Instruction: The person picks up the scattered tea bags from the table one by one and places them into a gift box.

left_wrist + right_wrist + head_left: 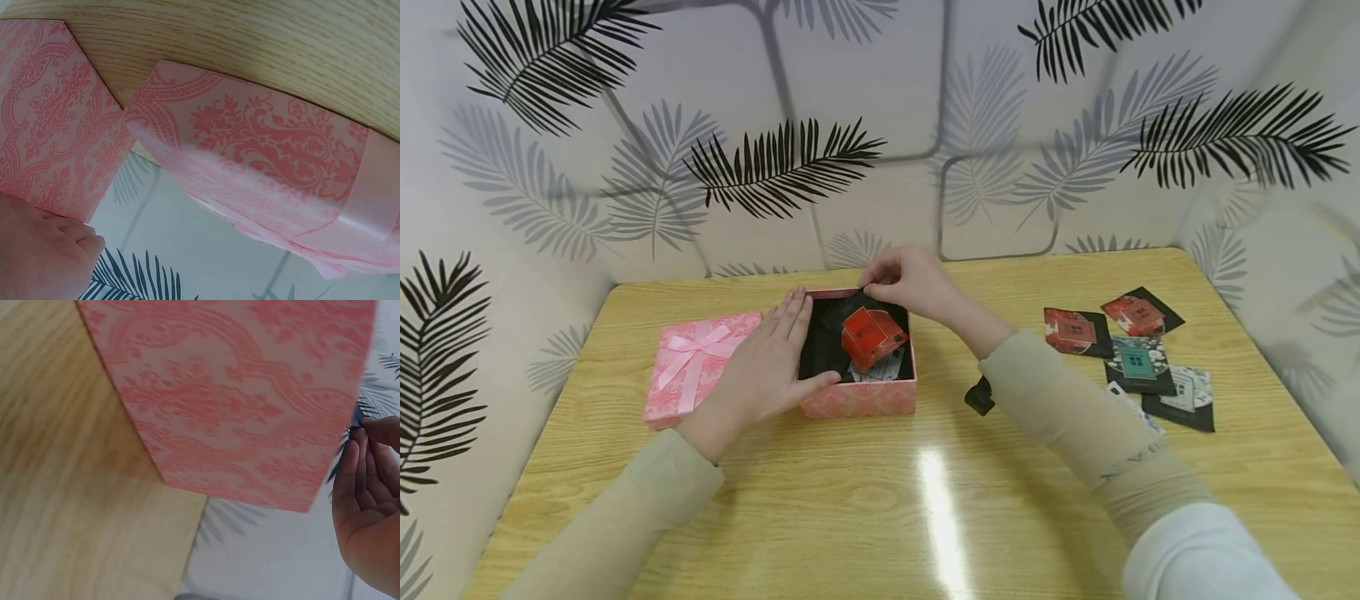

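A pink patterned box (pixel 859 402) stands uncovered on the table, its inside dark. My right hand (pixel 913 283) is at the box's back right corner and pinches the top corner of a small black packet with a red label (pixel 871 335). That packet hangs slanted in the box mouth, over a pale packet (pixel 880 367) lying inside. On the box's left rim rests my left hand (pixel 763 362), fingers straight and thumb toward the front edge. In the right wrist view, thumb and fingertips of the right hand (pixel 372 487) meet on a dark corner above the box wall (pixel 237 406).
The pink lid with a ribbon bow (pixel 700 354) lies left of the box, partly behind the left hand. Several flat packets, such as a green-labelled one (pixel 1138 364), lie at the right. A small black object (pixel 980 397) sits beside the right forearm. A patterned wall (pixel 865 192) stands behind.
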The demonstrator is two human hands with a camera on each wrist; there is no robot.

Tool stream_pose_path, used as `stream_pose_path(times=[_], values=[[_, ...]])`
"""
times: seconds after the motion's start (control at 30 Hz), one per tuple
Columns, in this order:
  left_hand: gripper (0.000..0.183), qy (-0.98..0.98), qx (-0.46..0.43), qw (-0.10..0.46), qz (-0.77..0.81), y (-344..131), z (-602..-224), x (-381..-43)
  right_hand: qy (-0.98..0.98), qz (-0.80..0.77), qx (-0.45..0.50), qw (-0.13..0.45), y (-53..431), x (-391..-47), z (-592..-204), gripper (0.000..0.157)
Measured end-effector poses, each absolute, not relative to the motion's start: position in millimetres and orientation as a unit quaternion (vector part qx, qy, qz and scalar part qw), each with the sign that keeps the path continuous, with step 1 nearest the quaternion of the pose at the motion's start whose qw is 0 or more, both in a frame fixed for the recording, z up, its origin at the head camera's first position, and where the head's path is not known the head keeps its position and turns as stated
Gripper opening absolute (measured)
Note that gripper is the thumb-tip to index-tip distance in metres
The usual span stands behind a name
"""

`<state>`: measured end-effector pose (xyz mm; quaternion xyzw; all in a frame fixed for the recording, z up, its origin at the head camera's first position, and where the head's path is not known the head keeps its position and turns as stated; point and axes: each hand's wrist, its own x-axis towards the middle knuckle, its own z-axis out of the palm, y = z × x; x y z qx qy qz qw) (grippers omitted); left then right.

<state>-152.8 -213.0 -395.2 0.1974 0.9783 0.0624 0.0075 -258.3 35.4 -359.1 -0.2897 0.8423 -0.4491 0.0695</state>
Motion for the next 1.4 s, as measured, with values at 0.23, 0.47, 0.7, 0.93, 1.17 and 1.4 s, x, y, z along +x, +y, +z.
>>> stream_pose_path(times=[0.23, 0.47, 0.7, 0.93, 1.17, 1.4], values=[[0.11, 0.978, 0.196, 0.011, 0.065, -213, -395, -153, 0.856, -0.416, -0.296, 0.082, 30, -256, -375, 0.01], [0.11, 0.979, 0.196, 0.01, 0.058, -214, -396, -154, 0.875, -0.357, -0.32, 0.062, 24, -253, -381, 0.008], [0.111, 0.978, 0.197, 0.01, 0.062, -214, -396, -153, 0.892, -0.298, -0.338, 0.049, 23, -249, -382, 0.007], [0.112, 0.978, 0.198, 0.009, 0.063, -214, -397, -153, 0.884, -0.325, -0.331, 0.065, 25, -251, -382, 0.01], [0.11, 0.978, 0.199, 0.006, 0.065, -214, -398, -153, 0.873, -0.355, -0.326, 0.071, 29, -253, -382, 0.012], [0.11, 0.978, 0.197, 0.006, 0.068, -214, -398, -153, 0.862, -0.388, -0.317, 0.076, 39, -255, -376, 0.016]])
